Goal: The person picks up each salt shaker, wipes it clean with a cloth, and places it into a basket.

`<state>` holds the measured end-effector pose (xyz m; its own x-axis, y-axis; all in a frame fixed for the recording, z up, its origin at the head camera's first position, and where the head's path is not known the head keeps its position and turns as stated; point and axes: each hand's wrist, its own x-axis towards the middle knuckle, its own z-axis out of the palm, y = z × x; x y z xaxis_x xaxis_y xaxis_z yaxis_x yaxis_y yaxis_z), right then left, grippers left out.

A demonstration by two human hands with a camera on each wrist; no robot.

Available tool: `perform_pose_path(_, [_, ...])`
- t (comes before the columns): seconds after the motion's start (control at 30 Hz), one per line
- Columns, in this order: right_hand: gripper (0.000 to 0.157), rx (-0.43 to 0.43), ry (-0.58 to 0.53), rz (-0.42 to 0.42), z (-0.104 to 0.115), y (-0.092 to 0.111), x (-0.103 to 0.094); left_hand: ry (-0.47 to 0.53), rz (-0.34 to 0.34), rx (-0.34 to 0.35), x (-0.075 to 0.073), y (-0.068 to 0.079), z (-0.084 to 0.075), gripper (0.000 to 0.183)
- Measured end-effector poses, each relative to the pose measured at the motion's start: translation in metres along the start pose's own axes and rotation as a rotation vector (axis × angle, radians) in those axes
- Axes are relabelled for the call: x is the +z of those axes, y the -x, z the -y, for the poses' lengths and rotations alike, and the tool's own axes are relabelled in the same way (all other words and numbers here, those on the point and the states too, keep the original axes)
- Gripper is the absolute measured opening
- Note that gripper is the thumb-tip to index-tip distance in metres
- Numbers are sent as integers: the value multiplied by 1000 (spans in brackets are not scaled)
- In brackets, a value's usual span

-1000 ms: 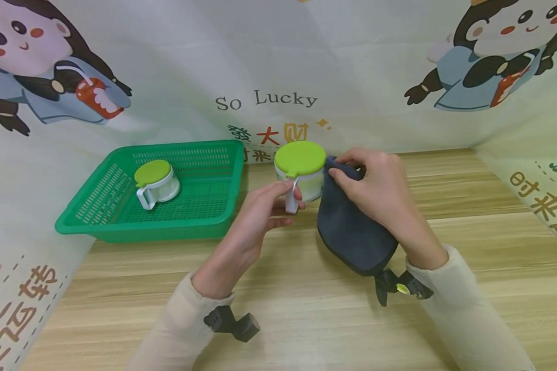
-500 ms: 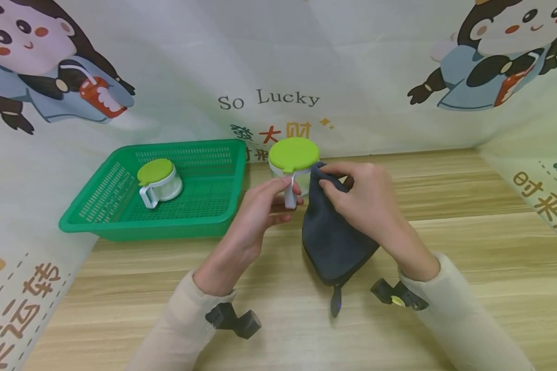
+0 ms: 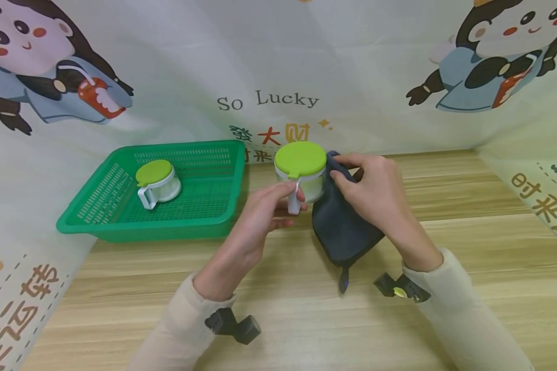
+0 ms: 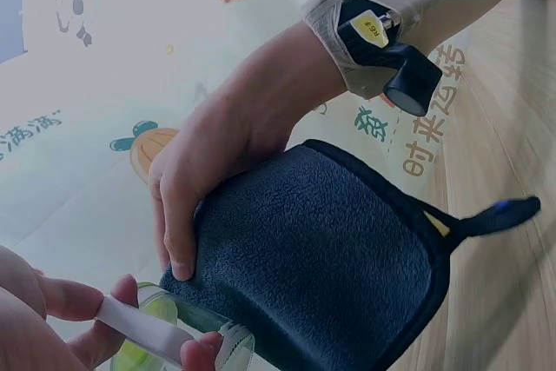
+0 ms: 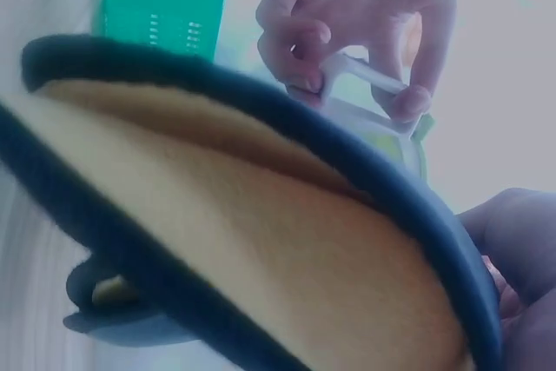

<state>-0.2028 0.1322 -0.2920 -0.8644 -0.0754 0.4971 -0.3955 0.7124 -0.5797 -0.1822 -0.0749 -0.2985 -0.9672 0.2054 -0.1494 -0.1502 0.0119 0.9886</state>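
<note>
A seasoning jar [image 3: 312, 186] with a lime-green lid is held above the table. Its white handle [image 3: 294, 202] is gripped by my left hand [image 3: 252, 219]. My right hand [image 3: 380, 188] pinches the top of a folded dark grey cloth [image 3: 345, 226] at the jar's right side. The cloth hangs down, its loop [image 3: 344, 281] at the bottom. In the left wrist view the cloth [image 4: 321, 249] lies against the clear jar wall. The right wrist view shows the cloth's tan inner side [image 5: 243, 223], which partly covers the jar.
On the left stands a green plastic basket [image 3: 144, 230]. A similar seasoning jar [image 3: 168, 186] with a green lid is inside it. Beneath is a wood-grain tabletop [image 3: 306, 319]. A printed backdrop [image 3: 366, 77] closes off the back and sides.
The jar shifts slightly left, then back right. My right hand dips left and toward me along the jar with the cloth, then rises back. The cloth's lower end swings left. Both grips stay.
</note>
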Motion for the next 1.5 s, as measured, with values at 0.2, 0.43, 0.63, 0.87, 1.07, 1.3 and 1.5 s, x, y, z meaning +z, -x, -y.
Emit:
perform_pose_path(0.2, [32,32,-7,36,5,1,1,5,-16,2,-1,0,-1,29])
perform_pose_path(0.43, [37,15,-11,49,7,6,5,-3,-21,-8,-3,-3,2,31])
perform_pose_path(0.63, [35,3,-15,13,5,6,7,-6,-29,-6,-3,-3,2,31])
perform_pose_path(0.87, [34,12,-34,-20,-1,6,6,-1,-7,1,1,-2,2,29])
perform_pose_path(1.07, [34,16,-27,-31,-5,3,5,-13,0,-3,2,-2,4,29])
perform_pose_path(1.3, [34,1,-16,-23,-5,1,6,-18,-10,-18,1,-3,6,30])
perform_pose_path(1.5, [34,0,-18,-15,-5,0,7,-15,-11,-27,0,-4,7,29])
